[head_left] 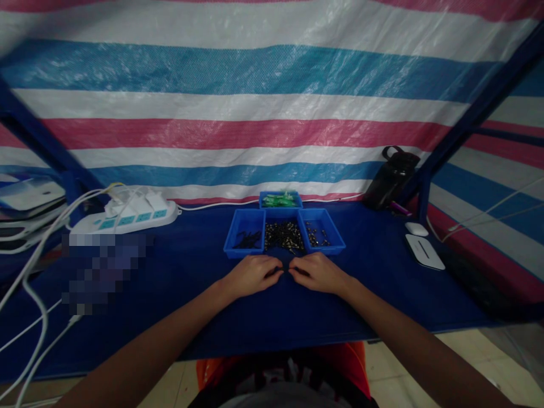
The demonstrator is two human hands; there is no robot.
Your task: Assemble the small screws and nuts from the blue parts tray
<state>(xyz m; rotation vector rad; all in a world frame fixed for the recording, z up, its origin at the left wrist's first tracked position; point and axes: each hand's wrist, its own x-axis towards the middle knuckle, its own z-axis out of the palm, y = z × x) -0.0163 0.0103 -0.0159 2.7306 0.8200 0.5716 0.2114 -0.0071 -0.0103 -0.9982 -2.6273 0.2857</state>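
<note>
My left hand (256,275) rests low over the blue table, thumb and fingers closed in a pinch. Facing it across a narrow gap, my right hand (318,273) is pinched the same way. Something dark and tiny shows at each set of fingertips, too small to name. Just beyond them lies a heap of small black and brass-coloured pieces (284,235). A blue bin (229,245) on its left holds dark thin pieces (249,239). The blue bin (338,241) on its right contains several small metallic pieces (323,235).
Behind the heap, another blue bin (262,201) holds green packets (278,199). A white power strip (127,221) with plugs and cables lies left. At right are a black bottle (391,178), a white case (416,229) and a white flat device (425,251). Striped sheeting (255,136) hangs behind.
</note>
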